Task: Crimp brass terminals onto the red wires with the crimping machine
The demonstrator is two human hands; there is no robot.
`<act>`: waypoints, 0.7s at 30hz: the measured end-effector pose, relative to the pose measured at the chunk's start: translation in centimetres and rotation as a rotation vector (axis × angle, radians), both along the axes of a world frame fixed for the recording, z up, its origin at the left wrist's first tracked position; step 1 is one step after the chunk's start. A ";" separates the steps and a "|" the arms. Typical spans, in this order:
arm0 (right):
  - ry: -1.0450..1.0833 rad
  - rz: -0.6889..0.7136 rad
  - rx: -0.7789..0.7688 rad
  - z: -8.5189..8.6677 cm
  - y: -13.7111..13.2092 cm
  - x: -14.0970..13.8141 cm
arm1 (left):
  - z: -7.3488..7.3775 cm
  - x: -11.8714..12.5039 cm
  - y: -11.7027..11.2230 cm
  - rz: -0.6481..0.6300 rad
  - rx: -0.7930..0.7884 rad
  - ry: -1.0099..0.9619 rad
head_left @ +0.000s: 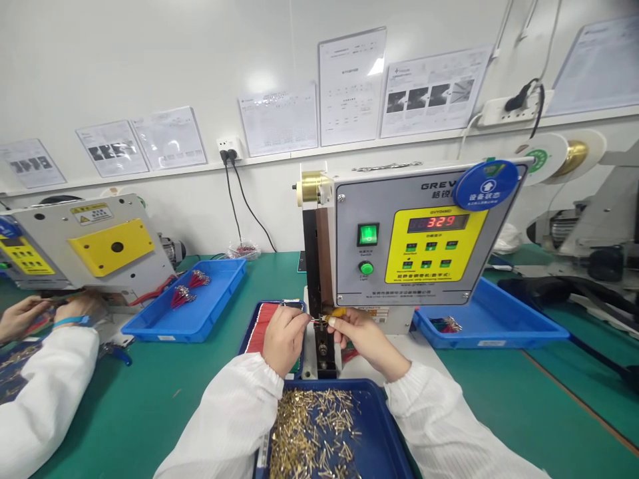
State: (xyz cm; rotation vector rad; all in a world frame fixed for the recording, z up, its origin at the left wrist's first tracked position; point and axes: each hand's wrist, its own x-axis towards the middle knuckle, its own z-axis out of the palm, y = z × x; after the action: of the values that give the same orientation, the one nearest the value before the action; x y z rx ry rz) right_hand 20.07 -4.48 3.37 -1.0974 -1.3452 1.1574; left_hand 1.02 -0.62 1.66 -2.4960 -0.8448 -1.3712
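Note:
My left hand (282, 336) is pinched closed on a thin red wire (313, 320), held out toward the black tool head (323, 336) of the grey machine (399, 239). My right hand (362, 332) is closed too, pinching the wire's other side with a yellow-capped fingertip right at the tool head. Both hands hover above a blue tray (384, 439) holding several small brass terminals (309, 426). A batch of red wires (262, 326) lies in a blue tray behind my left hand. The machine's red display reads 329.
A co-worker's sleeve (40, 392) and hands (50, 313) work at a second machine (90, 246) on the left. Blue trays (190, 313) (494, 319) with red wire bundles flank my machine. Reels and cables (574, 266) sit at the right on the green bench.

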 end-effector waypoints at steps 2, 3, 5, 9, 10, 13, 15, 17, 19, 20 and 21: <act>0.013 -0.010 -0.005 -0.1 0.0 0.0 | 0.0 0.0 0.0 0.002 0.004 0.001; 0.020 -0.017 -0.007 -0.1 0.1 -0.1 | -0.1 0.0 0.0 0.003 0.004 0.002; 0.029 -0.034 -0.008 -0.3 0.1 -0.2 | -0.1 -0.1 0.1 0.005 0.000 0.008; 0.002 -0.056 -0.002 -0.5 0.2 -0.4 | -0.2 -0.1 0.1 0.011 -0.021 0.019; -0.007 -0.056 -0.001 -0.5 0.2 -0.4 | -0.2 -0.1 0.1 0.012 -0.023 0.020; -0.022 -0.055 0.000 -0.5 0.2 -0.4 | -0.2 -0.1 0.1 0.001 -0.024 0.008; -0.024 -0.056 0.001 -0.5 0.1 -0.3 | -0.2 -0.1 0.1 -0.007 -0.021 -0.019; -0.017 -0.055 -0.001 -0.4 0.1 -0.3 | -0.2 -0.1 0.0 -0.008 -0.015 -0.040; -0.006 -0.053 -0.004 -0.4 0.1 -0.3 | -0.2 -0.1 0.0 -0.009 -0.007 -0.035; -0.001 -0.053 -0.006 -0.4 0.1 -0.3 | -0.2 -0.1 0.0 -0.010 -0.004 -0.028; 0.002 -0.054 -0.008 -0.4 0.1 -0.4 | -0.2 -0.1 0.0 -0.009 -0.002 -0.021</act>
State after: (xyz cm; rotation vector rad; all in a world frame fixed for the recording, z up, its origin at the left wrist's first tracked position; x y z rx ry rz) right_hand 19.72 -4.38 2.96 -1.1311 -1.3029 1.1249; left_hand 0.94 -0.62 1.50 -2.4946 -0.8406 -1.4023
